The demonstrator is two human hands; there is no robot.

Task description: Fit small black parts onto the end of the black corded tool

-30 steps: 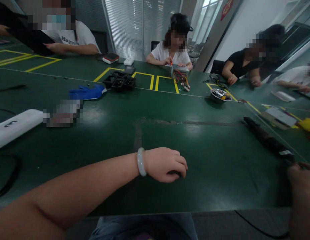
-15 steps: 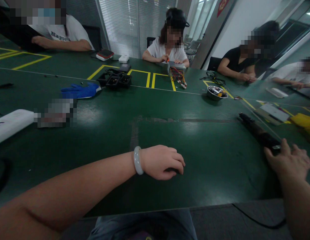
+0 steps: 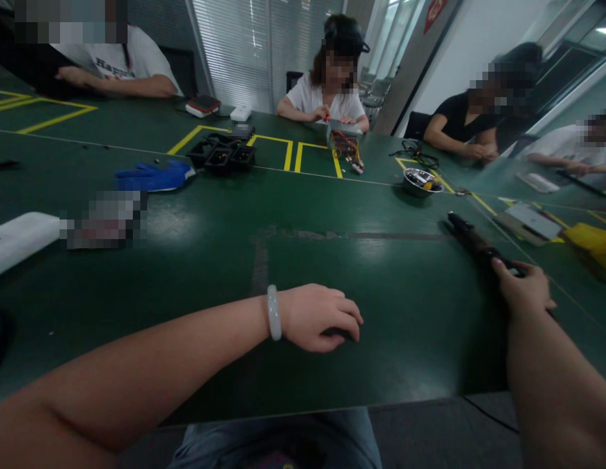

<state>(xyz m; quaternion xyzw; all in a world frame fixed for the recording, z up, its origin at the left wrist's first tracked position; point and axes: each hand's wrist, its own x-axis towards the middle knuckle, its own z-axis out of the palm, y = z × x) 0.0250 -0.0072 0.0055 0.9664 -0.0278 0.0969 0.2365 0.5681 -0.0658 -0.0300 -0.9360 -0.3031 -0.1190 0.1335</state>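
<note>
I have the right hand (image 3: 525, 286) gripping the long, dark, cylindrical tool (image 3: 479, 246) over the green tabletop's (image 3: 405, 299) right; grasp made, no use yet showing. The left hand (image 3: 317, 317) curls loosely, its underside hidden.

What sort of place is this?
Probably an office or meeting room used as a shared workshop. A large green table is marked off with yellow lines, a grey box with coloured wires sits on it, and slatted blinds hang behind.
</note>
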